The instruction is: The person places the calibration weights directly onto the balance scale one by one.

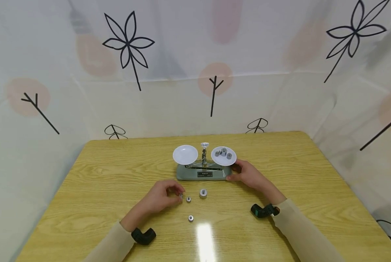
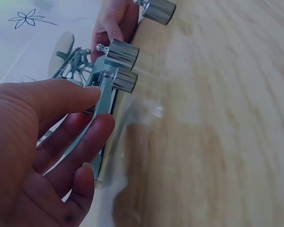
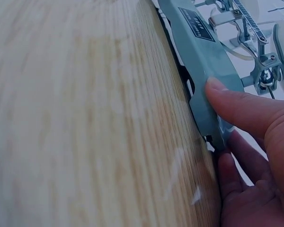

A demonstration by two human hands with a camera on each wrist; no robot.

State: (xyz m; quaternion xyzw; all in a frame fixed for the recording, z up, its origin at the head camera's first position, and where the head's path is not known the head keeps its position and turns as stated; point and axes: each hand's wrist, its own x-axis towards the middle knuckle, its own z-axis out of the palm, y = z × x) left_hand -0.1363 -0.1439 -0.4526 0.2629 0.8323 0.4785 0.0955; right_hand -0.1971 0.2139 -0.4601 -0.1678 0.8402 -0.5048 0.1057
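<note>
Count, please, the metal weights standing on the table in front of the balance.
3 stand free: the largest weight, nearest the balance; a smaller weight to the left; another small weight, farthest from the balance. One more weight, partly hidden, is in the left hand.

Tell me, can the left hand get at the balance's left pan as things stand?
Probably yes: the left hand is close by, on the near side of the balance, pinching what looks like a small weight, and nothing covers the left pan.

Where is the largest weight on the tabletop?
In the head view, the largest weight stands just in front of the balance, right of the left hand.
</note>
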